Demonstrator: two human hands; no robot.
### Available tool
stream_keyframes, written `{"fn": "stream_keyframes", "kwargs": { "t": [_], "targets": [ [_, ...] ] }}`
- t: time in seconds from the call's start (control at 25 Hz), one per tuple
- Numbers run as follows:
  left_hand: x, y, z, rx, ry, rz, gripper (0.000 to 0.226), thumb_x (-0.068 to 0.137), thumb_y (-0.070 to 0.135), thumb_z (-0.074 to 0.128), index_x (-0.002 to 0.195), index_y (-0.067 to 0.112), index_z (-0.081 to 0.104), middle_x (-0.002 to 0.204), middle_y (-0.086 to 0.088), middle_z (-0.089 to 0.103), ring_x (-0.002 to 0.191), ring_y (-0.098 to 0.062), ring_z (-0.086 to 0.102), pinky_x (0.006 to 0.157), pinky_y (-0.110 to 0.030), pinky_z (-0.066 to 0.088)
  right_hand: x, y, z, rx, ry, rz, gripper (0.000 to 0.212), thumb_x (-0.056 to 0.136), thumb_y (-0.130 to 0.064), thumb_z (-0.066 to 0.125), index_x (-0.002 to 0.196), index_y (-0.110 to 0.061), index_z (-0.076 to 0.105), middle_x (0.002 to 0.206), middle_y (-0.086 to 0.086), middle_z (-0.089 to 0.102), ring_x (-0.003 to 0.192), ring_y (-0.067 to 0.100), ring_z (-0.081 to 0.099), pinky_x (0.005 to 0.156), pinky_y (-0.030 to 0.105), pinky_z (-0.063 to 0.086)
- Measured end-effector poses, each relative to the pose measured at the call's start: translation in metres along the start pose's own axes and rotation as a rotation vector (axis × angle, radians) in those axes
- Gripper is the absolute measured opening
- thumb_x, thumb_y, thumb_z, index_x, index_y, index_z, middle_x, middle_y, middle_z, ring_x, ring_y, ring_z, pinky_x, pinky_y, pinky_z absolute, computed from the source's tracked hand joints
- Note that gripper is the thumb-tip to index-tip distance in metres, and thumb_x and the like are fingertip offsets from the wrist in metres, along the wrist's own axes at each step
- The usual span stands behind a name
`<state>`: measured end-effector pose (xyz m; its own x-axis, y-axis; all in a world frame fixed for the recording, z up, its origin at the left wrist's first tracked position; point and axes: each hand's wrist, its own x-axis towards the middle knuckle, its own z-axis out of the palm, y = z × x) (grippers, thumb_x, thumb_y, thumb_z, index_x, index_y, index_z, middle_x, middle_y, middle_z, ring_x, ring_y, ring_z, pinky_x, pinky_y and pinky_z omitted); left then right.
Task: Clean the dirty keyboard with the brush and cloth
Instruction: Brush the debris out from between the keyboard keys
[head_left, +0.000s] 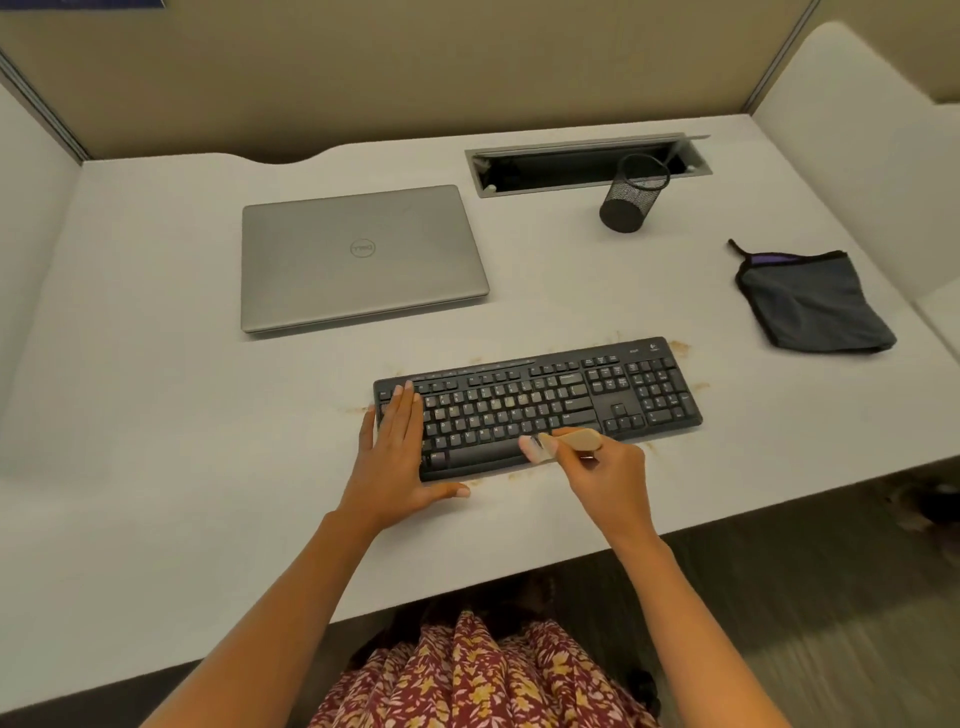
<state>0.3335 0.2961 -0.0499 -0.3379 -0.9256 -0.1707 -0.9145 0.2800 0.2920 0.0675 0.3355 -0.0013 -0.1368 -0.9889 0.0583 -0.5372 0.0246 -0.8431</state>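
The black keyboard (540, 405) lies flat on the white counter (156, 415), its long side tilted so the right end points toward 2 o'clock. Brownish specks dot some keys and the surface around its edges. The small brush (561, 441), with a pale wooden handle and light bristles, touches the keyboard's near edge. The dark grey cloth (810, 306), purple-trimmed, lies crumpled well apart at 2 o'clock.

Bare desk (156, 395) lies left of the keyboard (540, 405). The laptop (358, 257) blocks the rear. The cloth (813, 301) and mesh cup (631, 195) obstruct the right.
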Motion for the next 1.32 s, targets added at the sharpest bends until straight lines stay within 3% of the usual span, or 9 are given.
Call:
{"fn": "stream_keyframes", "kwargs": {
  "t": [0.2,0.48,0.64,0.8,0.96,1.16,1.32],
  "targets": [
    [0.024,0.023,0.000,0.007,0.013,0.033,0.128,0.070,0.097,0.024,0.155,0.006,-0.004,0.161,-0.006,-0.016,0.150,-0.019,-0.017,0.120,-0.044,-0.013,0.014,0.028,-0.049,-0.106,0.133,0.064,0.014,0.090,-0.016,0.069,0.101,-0.012,0.075,0.082,-0.005,0.072,0.080,0.009,0.068,0.070,0.028,0.058],
    [0.054,0.055,0.004,0.038,-0.040,0.082,0.126,0.070,0.097,0.016,0.155,0.006,-0.005,0.160,-0.004,-0.019,0.149,-0.018,-0.018,0.120,-0.045,-0.011,0.032,0.061,-0.108,-0.208,0.227,0.086,0.011,0.091,-0.014,0.067,0.096,-0.008,0.074,0.080,-0.002,0.071,0.072,0.008,0.065,0.064,0.012,0.048],
    [0.071,0.076,0.007,0.066,-0.051,0.101,0.128,0.066,0.099,0.004,0.155,0.007,-0.006,0.159,-0.003,-0.021,0.148,-0.018,-0.021,0.119,-0.043,-0.013,0.044,0.077,-0.136,-0.265,0.270,0.076,0.011,0.091,-0.014,0.066,0.096,-0.008,0.075,0.077,0.002,0.072,0.066,0.009,0.064,0.059,0.013,0.046],
    [0.089,0.096,0.010,0.077,-0.053,0.113,0.125,0.069,0.097,0.007,0.156,0.008,-0.002,0.161,-0.004,-0.016,0.148,-0.017,-0.017,0.121,-0.044,-0.009,0.054,0.086,-0.160,-0.274,0.316,0.079,0.012,0.092,-0.017,0.067,0.095,-0.008,0.074,0.080,0.002,0.073,0.071,0.013,0.068,0.064,0.015,0.050],
    [0.106,0.116,0.016,0.082,-0.042,0.132,0.121,0.073,0.095,0.011,0.156,0.008,-0.002,0.163,-0.005,-0.012,0.149,-0.017,-0.014,0.121,-0.044,-0.008,0.067,0.086,-0.180,-0.174,0.433,0.070,0.017,0.090,-0.015,0.069,0.104,-0.007,0.073,0.090,-0.006,0.070,0.077,0.004,0.065,0.070,0.019,0.054],
    [0.128,0.144,0.023,0.078,-0.018,0.159,0.120,0.074,0.095,0.009,0.156,0.007,0.003,0.163,-0.005,-0.008,0.150,-0.018,-0.011,0.121,-0.043,-0.006,0.079,0.088,-0.181,-0.152,0.373,0.035,0.021,0.090,-0.017,0.068,0.111,-0.013,0.072,0.099,-0.013,0.067,0.089,0.005,0.066,0.074,0.016,0.054],
    [0.141,0.162,0.026,0.045,0.003,0.158,0.117,0.077,0.092,0.013,0.156,0.006,0.006,0.163,-0.005,-0.005,0.150,-0.018,-0.008,0.121,-0.043,-0.005,0.094,0.095,-0.178,-0.118,0.386,0.080,0.022,0.090,-0.021,0.068,0.110,-0.013,0.072,0.102,-0.006,0.072,0.093,0.009,0.068,0.073,0.025,0.060]
  ]
}}
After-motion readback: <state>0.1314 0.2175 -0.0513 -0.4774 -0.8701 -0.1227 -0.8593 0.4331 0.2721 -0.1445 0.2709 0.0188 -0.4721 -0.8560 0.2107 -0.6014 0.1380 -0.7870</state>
